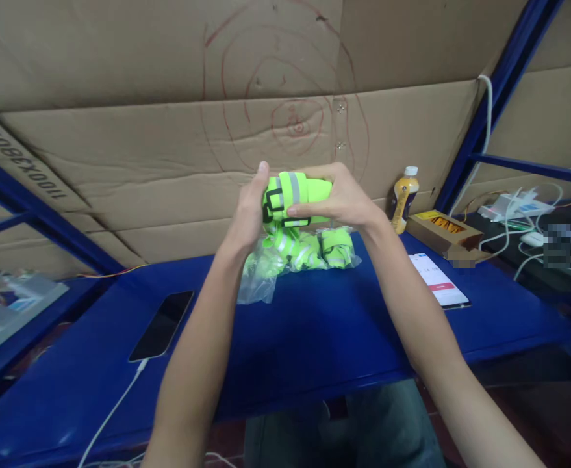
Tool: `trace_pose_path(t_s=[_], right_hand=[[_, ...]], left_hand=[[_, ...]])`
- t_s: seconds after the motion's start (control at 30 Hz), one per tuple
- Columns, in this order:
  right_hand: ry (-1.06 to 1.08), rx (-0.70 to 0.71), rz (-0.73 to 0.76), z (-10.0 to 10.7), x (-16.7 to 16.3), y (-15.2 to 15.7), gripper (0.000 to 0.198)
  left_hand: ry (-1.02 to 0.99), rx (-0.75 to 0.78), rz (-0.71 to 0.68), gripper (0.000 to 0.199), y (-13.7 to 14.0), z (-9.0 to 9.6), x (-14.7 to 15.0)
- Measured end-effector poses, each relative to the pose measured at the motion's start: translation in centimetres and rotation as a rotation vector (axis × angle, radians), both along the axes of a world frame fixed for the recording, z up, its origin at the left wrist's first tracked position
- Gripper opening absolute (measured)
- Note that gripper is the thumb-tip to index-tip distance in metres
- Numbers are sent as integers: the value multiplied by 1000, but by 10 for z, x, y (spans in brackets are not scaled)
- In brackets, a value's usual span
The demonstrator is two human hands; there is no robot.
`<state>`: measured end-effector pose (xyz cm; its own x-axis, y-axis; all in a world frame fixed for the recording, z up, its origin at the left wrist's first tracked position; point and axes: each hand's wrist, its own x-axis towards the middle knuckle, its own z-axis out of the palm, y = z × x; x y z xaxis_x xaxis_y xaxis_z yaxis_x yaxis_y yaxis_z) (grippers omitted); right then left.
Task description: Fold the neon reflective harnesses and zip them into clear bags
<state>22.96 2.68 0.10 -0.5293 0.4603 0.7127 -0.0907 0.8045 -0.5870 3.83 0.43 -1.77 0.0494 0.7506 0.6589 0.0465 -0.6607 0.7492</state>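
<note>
A rolled neon-yellow reflective strap bundle (pixel 293 190) with silver bands and black buckles is held up between my hands, above the blue table. My left hand (pixel 252 207) grips its left end, thumb pointing up. From the right, my right hand (pixel 348 195) clasps the other end, with fingers lying across the front. Behind and below lie several more reflective strap bundles (pixel 336 247) in clear plastic bags (pixel 257 286). The palm side of both hands is partly hidden.
On the blue table (pixel 309 344) a dark phone (pixel 162 326) with a white cable lies left, a lit phone (pixel 440 281) right. A yellow bottle (pixel 404 200) and an open cardboard box (pixel 445 235) stand at the back right. A cardboard wall (pixel 158 143) closes the back.
</note>
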Motion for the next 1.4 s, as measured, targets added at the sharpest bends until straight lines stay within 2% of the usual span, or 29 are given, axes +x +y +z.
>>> trace_pose_path(t_s=[0.17, 0.3, 0.37, 0.5, 0.6, 0.7, 0.8, 0.87, 0.97, 1.07, 1.17, 1.3, 1.4], right_hand=[[33, 90, -90, -2, -5, 2, 67], [32, 265, -188, -5, -8, 9, 61], [11, 353, -221, -8, -9, 12, 56], [-84, 510, -208, -12, -13, 15, 47], [-102, 559, -145, -13, -16, 15, 45], [-34, 481, -60, -15, -21, 14, 54], [136, 214, -152, -18, -28, 14, 59], [233, 28, -217, -20, -31, 14, 63], [313, -141, -176, -18, -31, 14, 80], [307, -213, -75, -13, -28, 14, 89], [244, -239, 1, -10, -28, 12, 80], [303, -270, 1, -11, -35, 6, 75], [304, -239, 8, -11, -37, 2, 71]], left_hand=[[-91, -226, -103, 59, -5, 6, -5], [-148, -192, -99, 52, -4, 8, -6], [-152, -236, -145, 54, -5, 11, -6], [-147, -423, -306, 60, -8, 16, -11], [-173, -435, -305, 43, -5, 15, -19], [-187, -345, -244, 37, 0, 12, -25], [-168, -218, -166, 44, 1, 8, -27], [-85, -83, -113, 54, 1, 6, -26], [56, 139, -77, 64, -1, 5, -24], [167, 267, -60, 60, -2, 5, -24], [218, 329, -51, 62, 1, 2, -22], [88, 398, -41, 62, 10, -7, -12], [-45, 368, 85, 53, 15, -12, 1]])
